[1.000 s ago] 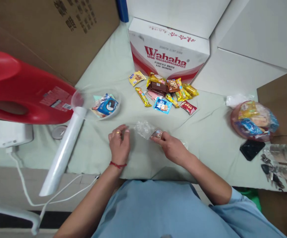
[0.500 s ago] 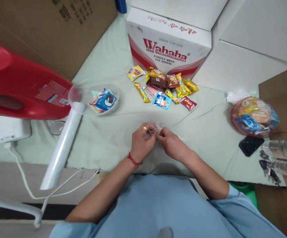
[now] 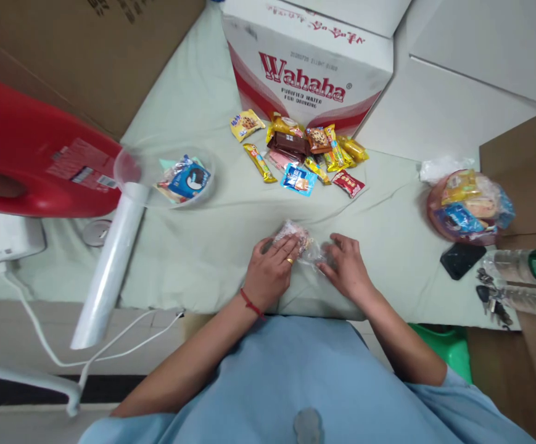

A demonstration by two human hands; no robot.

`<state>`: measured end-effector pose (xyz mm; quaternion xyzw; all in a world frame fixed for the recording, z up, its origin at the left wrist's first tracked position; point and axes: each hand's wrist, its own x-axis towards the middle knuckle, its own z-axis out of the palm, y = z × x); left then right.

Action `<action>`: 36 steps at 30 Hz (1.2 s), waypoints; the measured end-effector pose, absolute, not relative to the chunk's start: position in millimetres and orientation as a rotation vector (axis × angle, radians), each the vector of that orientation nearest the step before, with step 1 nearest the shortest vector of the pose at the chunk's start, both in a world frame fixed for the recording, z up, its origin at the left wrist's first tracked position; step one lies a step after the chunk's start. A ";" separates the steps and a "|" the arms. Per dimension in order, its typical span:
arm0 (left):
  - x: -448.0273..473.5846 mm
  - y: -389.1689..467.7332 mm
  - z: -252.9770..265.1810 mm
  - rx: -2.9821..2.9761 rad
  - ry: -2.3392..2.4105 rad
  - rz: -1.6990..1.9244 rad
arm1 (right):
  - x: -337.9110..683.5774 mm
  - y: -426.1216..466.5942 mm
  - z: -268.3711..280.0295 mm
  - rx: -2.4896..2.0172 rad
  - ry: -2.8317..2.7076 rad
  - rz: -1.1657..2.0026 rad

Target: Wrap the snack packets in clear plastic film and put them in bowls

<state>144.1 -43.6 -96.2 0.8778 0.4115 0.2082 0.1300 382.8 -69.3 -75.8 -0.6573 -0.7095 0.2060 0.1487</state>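
Observation:
On the cloth-covered table in front of me lies a small clear plastic bag (image 3: 292,233) with pinkish, light-coloured contents, too blurred to name. My left hand (image 3: 271,266), wearing a ring and a red cord bracelet, rests on it with fingers stretched out flat. The bag's loose, see-through end (image 3: 314,253) points to the right. Beside that end is my right hand (image 3: 345,266), its thumb and fingers apart; whether the thumb touches the plastic I cannot tell. Farther back, several wrapped snacks (image 3: 299,180) lie in a loose pile.
A clear bowl (image 3: 154,200) with snack packets stands left, near a plastic roll (image 3: 105,277) and a red jug (image 3: 31,154). Behind the snacks is a Wahaha carton (image 3: 305,74). At right are a pink bowl (image 3: 434,222) of packets, a black phone (image 3: 462,260), keys (image 3: 494,305) and bottles (image 3: 517,265).
My hands, earlier pinched together around the plastic, have come apart. The left now lies flat on the bag, and the right has moved to the right with spread fingers. The view has shifted slightly.

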 end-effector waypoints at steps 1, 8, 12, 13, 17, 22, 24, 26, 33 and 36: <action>144.1 -43.5 -96.4 2.561 1.192 0.615 | 381.6 -70.3 -73.5 -1.869 -2.050 0.647; 147.2 -52.6 -99.2 2.455 1.303 0.567 | 347.5 -25.3 -38.4 -1.864 -1.853 0.833; 156.3 -56.4 -103.1 2.414 1.294 0.470 | 306.5 12.9 -37.2 -1.960 -2.120 0.686; 157.1 -56.2 -103.3 2.409 1.281 0.462 | 298.1 18.6 -36.8 -1.994 -2.189 0.671; 141.7 -57.2 -97.5 2.336 1.218 0.574 | 281.3 21.9 -29.7 -2.025 -2.361 0.664; 99.4 -65.2 -84.4 2.287 1.290 0.823 | 276.4 2.3 -32.5 -1.925 -2.460 0.534; 89.2 -65.9 -82.7 2.232 1.380 0.864 | 272.7 -3.8 -40.6 -1.891 -2.511 0.422; 84.9 -64.6 -83.0 2.155 1.454 0.873 | 270.2 -6.8 -48.4 -1.890 -2.545 0.364; 85.1 -56.9 -77.7 1.909 1.545 0.981 | 306.9 -7.8 -46.2 -1.852 -2.295 0.440; 88.4 -50.0 -69.8 1.789 1.521 0.978 | 336.2 -7.9 -37.8 -1.775 -2.043 0.701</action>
